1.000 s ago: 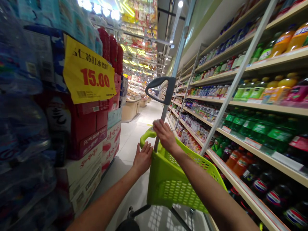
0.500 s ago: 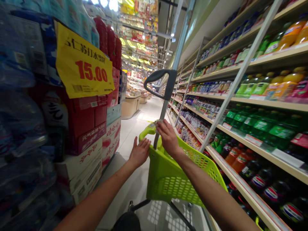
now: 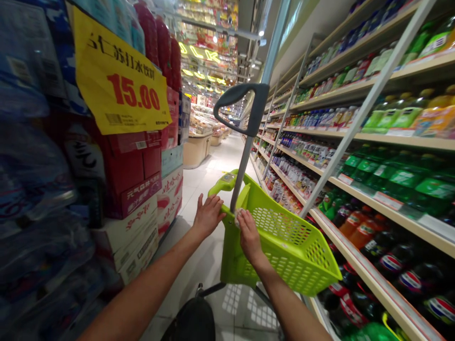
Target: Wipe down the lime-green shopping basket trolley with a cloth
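Note:
A bright green shopping cart (image 3: 295,279) with a perforated plastic basket stands in front of me. My left hand (image 3: 209,217) rests on the cart's near left rim, below the green handle (image 3: 223,182), its fingers curled over the edge. In my right hand (image 3: 250,235) is a crumpled white wipe (image 3: 238,217), pressed by the fingertips against the near edge of the basket. Between my hands and the upper shelves rises a grey metal pole (image 3: 242,170), carrying a dark grey loop grip (image 3: 253,111).
On the left, stacked drink cartons (image 3: 133,175) and wrapped bottles bear a yellow price sign (image 3: 122,76). Long shelves of bottled drinks (image 3: 394,175) line the right. A tiled aisle (image 3: 227,151) runs ahead past a display bin (image 3: 195,149). My dark-clothed leg (image 3: 195,319) shows below.
My right hand has moved down from beside the pole to the basket's near edge, with the wipe. My left hand stays at the rim. The view has shifted slightly.

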### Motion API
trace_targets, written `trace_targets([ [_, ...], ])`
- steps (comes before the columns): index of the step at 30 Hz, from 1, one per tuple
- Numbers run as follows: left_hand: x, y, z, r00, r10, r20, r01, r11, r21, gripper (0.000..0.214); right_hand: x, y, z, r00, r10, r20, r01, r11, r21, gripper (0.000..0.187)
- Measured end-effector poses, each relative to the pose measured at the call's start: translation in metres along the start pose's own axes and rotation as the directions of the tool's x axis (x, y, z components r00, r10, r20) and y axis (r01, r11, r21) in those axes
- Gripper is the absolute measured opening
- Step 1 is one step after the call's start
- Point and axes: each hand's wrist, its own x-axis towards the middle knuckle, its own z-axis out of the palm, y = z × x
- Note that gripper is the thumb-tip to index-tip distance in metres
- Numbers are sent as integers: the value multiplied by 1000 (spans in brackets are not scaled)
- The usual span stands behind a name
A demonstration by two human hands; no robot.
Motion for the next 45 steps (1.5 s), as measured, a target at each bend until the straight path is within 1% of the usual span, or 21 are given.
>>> trace_targets([
  [2,1,3,-1,1000,-24,2,24,1000,10,23,2,2,-1,1000,2,10,-2,1000,1,51],
  [5,1,10,-1,1000,-30,-9,31,999,27,20,2,-1,-5,999,41,12,-41,999,-4,50],
  [7,-1,15,-2,1000,-23,-10,24,999,37,20,0,-6,-8,998,56,-10,-56,998,-4,50],
  [10,-4,25,-5,1000,-16,0,16,999,48,21,-9,-17,-11,998,43,-47,-43,999,3,48],
  [13,-6,41,-7,1000,-20,12,19,998,61,23,-36,-25,-11,999,28,-32,-28,1000,0,44],
  [17,-7,62,-11,999,-43,34,41,998,50,21,-88,-28,-13,994,5,111,-3,1000,-24,42],
  [19,-7,66,-12,999,-23,47,23,1000,10,19,-100,-29,-20,988,18,151,-16,1000,-18,43],
  [20,-8,65,-12,999,-5,47,6,1000,-23,20,-99,-29,-26,989,36,144,-35,999,-9,44],
  [22,-9,60,-11,999,12,31,-9,994,-106,28,-82,-30,-40,994,93,65,-94,996,8,46],
  [25,-10,53,-8,1000,1,25,4,978,-206,42,-35,-29,-58,978,182,-99,-180,983,28,47],
  [27,-13,56,-6,999,26,41,-15,970,-242,45,-7,-28,-63,970,210,-123,-207,978,41,44],
  [29,-16,63,-7,998,57,40,-44,962,-268,47,8,-30,-64,960,246,-135,-243,969,39,39],
  [31,-20,73,-8,995,90,38,-75,952,-297,50,13,-35,-65,945,288,-155,-284,958,47,36],
  [33,-22,79,-11,991,122,45,-101,939,-330,52,10,-39,-71,945,295,-144,-285,955,83,34],
  [35,-21,81,-14,982,177,65,-141,919,-368,56,6,-37,-82,958,268,-97,-258,960,104,34],
  [37,-17,77,-16,974,204,99,-152,911,-383,59,4,-30,-94,962,268,-60,-263,962,73,33],
  [39,-13,74,-15,974,171,149,-108,928,-356,61,4,-22,-105,948,310,-69,-309,951,21,32],
  [41,-10,74,-13,976,110,189,-48,950,-308,62,7,-21,-111,943,325,-72,-326,945,1,32],
  [43,-10,79,-10,975,92,204,-32,959,-282,63,13,-28,-113,957,286,-47,-285,958,11,32],
  [45,-12,87,-9,974,108,200,-49,960,-277,63,19,-38,-115,969,245,-14,-245,970,10,32],
])
